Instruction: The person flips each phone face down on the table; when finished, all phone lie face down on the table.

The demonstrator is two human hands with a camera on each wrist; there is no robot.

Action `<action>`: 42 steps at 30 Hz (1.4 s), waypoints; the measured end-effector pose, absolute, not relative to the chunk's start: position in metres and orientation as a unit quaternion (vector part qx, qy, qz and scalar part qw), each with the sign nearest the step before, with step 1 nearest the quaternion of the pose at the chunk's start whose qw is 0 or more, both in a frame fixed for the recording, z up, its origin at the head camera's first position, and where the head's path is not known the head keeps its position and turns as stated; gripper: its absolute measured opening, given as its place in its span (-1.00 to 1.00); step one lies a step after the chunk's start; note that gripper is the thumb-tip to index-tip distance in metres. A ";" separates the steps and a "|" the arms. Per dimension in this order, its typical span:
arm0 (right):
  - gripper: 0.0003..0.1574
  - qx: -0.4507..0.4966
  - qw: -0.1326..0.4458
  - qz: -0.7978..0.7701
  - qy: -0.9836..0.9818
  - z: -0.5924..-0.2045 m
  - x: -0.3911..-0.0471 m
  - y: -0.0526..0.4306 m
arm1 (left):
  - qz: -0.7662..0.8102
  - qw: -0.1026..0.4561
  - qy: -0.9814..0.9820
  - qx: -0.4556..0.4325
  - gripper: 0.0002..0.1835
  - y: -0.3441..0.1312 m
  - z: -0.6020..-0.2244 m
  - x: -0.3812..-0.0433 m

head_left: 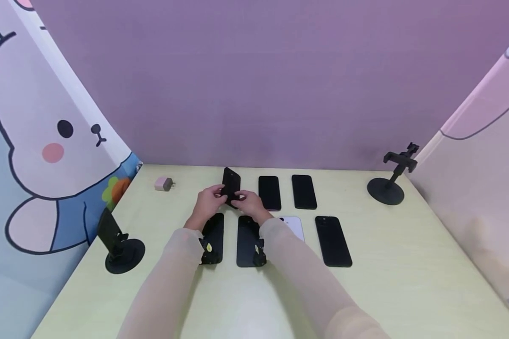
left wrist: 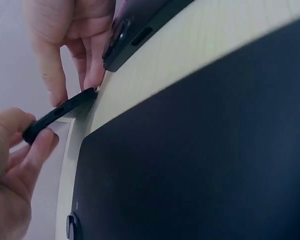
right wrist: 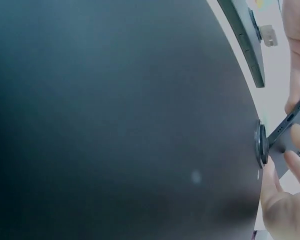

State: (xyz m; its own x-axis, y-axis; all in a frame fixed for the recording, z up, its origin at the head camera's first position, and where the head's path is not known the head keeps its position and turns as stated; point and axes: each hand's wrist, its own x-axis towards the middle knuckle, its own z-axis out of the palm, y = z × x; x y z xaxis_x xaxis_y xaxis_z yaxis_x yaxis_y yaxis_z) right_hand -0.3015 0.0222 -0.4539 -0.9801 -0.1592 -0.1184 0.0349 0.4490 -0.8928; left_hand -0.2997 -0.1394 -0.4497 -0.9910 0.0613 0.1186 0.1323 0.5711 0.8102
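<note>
Both hands hold one black smartphone (head_left: 231,182), tilted up on edge above the back of the table. My left hand (head_left: 207,205) pinches its left edge between thumb and fingers, plainly seen in the left wrist view, where the phone (left wrist: 60,114) shows its thin side. At the opposite edge, my right hand (head_left: 253,206) grips it with thumb and fingertips. Beneath the wrists lie two dark phones, one on the left (head_left: 215,230) and one on the right (head_left: 246,240), partly hidden by the wrist cameras. The right forearm partly covers a white phone (head_left: 296,227).
Right of the hands lie two black phones at the back, one nearer (head_left: 269,193) and one farther right (head_left: 304,192). Another black phone (head_left: 333,241) lies in front. A plug charger (head_left: 164,183) sits back left. Round-based stands rise at left (head_left: 125,256) and right (head_left: 386,190).
</note>
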 end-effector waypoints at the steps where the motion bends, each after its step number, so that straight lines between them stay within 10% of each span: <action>1: -0.48 -0.035 0.088 -0.512 0.854 -0.454 -0.302 0.022 | -0.453 0.036 -0.889 -0.054 -0.53 -0.140 -0.450 -0.300; 42: -0.47 -0.054 0.056 -0.357 0.931 -0.454 -0.305 0.012 | -0.348 -0.044 -0.936 0.003 -0.51 -0.134 -0.452 -0.299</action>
State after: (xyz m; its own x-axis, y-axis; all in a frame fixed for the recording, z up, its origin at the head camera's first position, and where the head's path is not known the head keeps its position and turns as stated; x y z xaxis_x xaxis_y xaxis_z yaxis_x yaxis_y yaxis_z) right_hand -0.3055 0.0123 -0.4545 -0.9880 -0.1396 -0.0659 -0.0596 0.7389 -0.6712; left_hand -0.2992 -0.1336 -0.4517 -0.9961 0.0243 -0.0850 -0.0372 0.7575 0.6518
